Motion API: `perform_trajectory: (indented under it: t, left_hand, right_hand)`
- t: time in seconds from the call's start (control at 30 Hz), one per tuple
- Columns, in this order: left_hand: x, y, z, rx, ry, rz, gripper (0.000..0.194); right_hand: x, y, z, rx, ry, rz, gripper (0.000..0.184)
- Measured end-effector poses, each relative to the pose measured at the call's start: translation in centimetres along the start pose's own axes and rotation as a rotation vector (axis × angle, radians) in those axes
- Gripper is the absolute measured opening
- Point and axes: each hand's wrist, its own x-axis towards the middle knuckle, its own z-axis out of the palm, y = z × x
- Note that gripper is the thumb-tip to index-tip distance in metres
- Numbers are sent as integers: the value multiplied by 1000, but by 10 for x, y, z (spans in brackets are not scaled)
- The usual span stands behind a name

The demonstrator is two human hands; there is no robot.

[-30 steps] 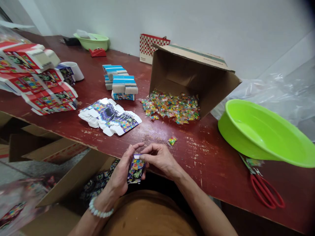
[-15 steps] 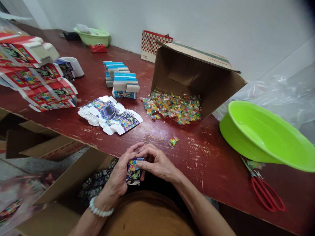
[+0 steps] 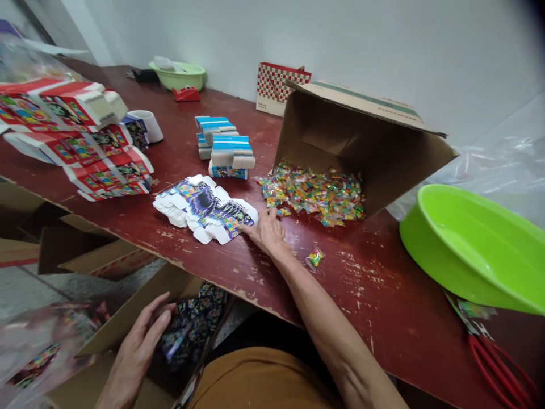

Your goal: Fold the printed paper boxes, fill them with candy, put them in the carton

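My right hand (image 3: pixel 269 232) reaches to the right end of a stack of flat, unfolded purple printed candy boxes (image 3: pixel 204 207). Its thumb lies on the top flat box at the corner, with the other fingers curled at the edge. Lower left, my left hand (image 3: pixel 142 338) has its fingers apart and holds nothing. It hovers over an open cardboard box (image 3: pixel 123 304) of many small dark printed packets (image 3: pixel 198 318). A blurred purple packet (image 3: pixel 174 346) shows just below the left fingers. One clear sachet of coloured candy (image 3: pixel 315 258) lies on the table, right of my right forearm.
A tipped carton (image 3: pixel 340 136) spills candy sachets (image 3: pixel 315 193) onto the red table (image 3: pixel 340 301). Blue-topped box bundles (image 3: pixel 230 150) and red box bundles (image 3: pixel 102 142) stand left. A green basin (image 3: pixel 477 244) and red-handled scissors (image 3: pixel 496 363) are at right.
My hands have parted. The small purple box between them has left my grasp, the left hand moving down-left over the cardboard box, the right forward to the flat boxes. The view has shifted.
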Motion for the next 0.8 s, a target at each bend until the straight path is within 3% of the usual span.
perform_trajectory:
  t: [0.13, 0.23, 0.3, 0.43, 0.5, 0.6, 0.67, 0.73, 0.8]
  left_hand:
    - [2, 18, 13, -69, 80, 108, 44]
    - [3, 43, 30, -87, 90, 233, 41]
    - [2, 60, 38, -61, 102, 338, 42]
    - [-1, 92, 48, -87, 113, 437, 46]
    - [-6, 104, 56, -188, -88, 353, 45]
    - [-17, 111, 75, -349, -707, 34, 49]
    - [-25, 108, 89, -450, -1024, -157, 53]
    - [-31, 103, 100, -528, -1125, -231, 52]
    - [-34, 100, 106, -549, -1079, -214, 49]
  right_hand:
    - [-1, 2, 7, 98, 85, 56, 60]
    - [-1, 11, 6, 403, 106, 78, 34]
    - [-4, 19, 0, 565, 41, 61, 19]
    - [-29, 40, -26, 716, -139, -25, 23]
    - [-49, 48, -41, 866, -289, -103, 29]
    - [-77, 52, -55, 1047, -503, -187, 35]
    - [-90, 52, -60, 1077, -558, -222, 33]
    - [-97, 51, -62, 1078, -533, -253, 29]
    - [-102, 49, -61, 1088, -496, -249, 26]
